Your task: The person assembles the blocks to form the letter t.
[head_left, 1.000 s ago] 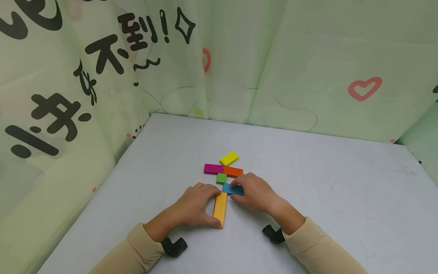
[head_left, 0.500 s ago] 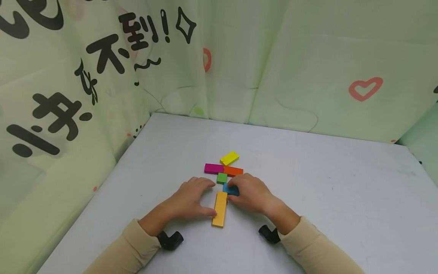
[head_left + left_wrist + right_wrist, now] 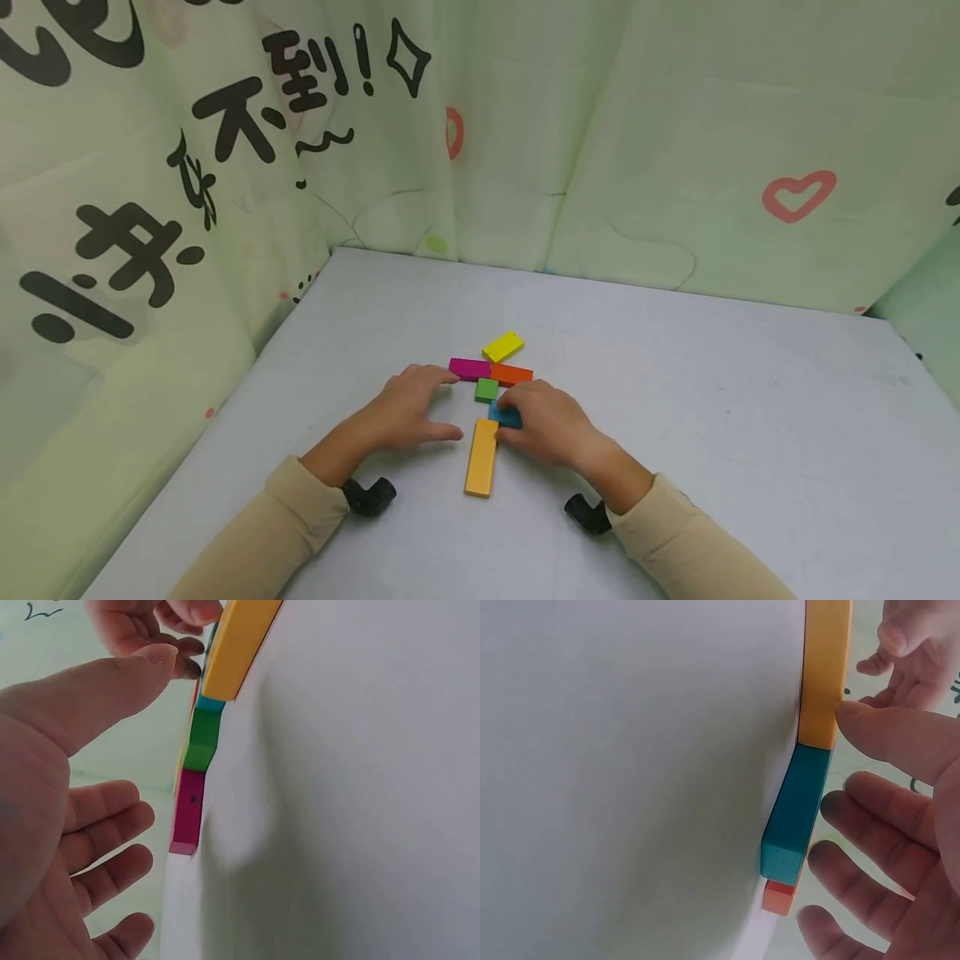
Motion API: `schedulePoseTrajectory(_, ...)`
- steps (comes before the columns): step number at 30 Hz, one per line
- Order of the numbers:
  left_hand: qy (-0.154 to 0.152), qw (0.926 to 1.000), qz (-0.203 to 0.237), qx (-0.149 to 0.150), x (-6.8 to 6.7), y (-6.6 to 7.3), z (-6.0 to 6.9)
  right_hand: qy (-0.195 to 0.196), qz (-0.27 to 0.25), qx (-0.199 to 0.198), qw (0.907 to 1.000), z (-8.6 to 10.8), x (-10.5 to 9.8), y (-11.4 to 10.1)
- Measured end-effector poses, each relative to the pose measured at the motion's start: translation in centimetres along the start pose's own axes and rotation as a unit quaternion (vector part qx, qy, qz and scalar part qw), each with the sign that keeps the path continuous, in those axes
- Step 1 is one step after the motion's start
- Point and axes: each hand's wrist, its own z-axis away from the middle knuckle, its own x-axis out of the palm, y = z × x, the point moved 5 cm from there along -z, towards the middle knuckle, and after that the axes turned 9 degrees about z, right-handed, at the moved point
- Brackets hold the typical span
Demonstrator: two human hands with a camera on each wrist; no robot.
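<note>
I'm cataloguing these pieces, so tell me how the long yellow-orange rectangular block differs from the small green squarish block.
The long yellow-orange rectangular block is stretched out, while the small green squarish block is far shorter. The yellow-orange block lies nearer the person's sleeves; the green block sits farther up the arrangement. Both are plain-coloured and rest on the white table.

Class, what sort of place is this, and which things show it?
Probably a screened-off work area: a printed curtain hangs behind and beside the pale table, and coloured blocks lie on it.
</note>
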Motion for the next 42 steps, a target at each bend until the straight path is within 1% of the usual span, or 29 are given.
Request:
schedulePoseTrajectory(4, -0.003, 1.0, -0.001, 0.001, -0.4, -0.1, -0.5, 0.002, 0.002, 0.002, 1.0, 0.0, 0.1, 0.0)
schedulePoseTrajectory(8, -0.003, 0.9999, -0.01, -0.003, -0.7, 0.0, -1.5, 0.0, 0.001, 0.005, 1.0, 0.0, 0.1, 0.0)
schedulePoseTrajectory(15, 0.01, 0.9978, -0.066, 0.002, -1.2, 0.3, -3.8, 0.004, -0.006, 0.004, 1.0, 0.1, 0.1, 0.0)
schedulePoseTrajectory(18, 0.009, 0.9972, -0.074, -0.006, -1.2, 0.3, -4.8, 0.01, -0.005, 0.003, 0.9999, 0.1, 0.0, 0.0)
schedulePoseTrajectory(23, 0.003, 0.9977, -0.064, -0.021, -1.1, 0.1, -6.0, 0.013, 0.003, 0.004, 0.9999, 0.1, 0.1, -0.1)
schedulePoseTrajectory(29, -0.006, 0.9996, -0.018, -0.02, -0.7, -0.2, -7.1, 0.011, 0.003, 0.009, 0.9999, 0.1, 0.1, -0.2)
schedulePoseTrajectory(34, -0.006, 0.9998, -0.006, -0.017, -0.7, -0.3, -7.4, 0.014, 0.007, 0.009, 0.9998, 0.0, 0.1, -0.3)
schedulePoseTrajectory(39, -0.008, 0.9998, -0.013, -0.01, -0.7, -0.3, -7.5, 0.013, 0.007, 0.011, 0.9998, 0.1, 0.0, -0.2)
schedulePoseTrajectory(42, -0.014, 0.9997, -0.011, -0.014, -0.5, -0.3, -7.6, 0.013, 0.005, 0.012, 0.9998, 0.1, 0.0, -0.2)
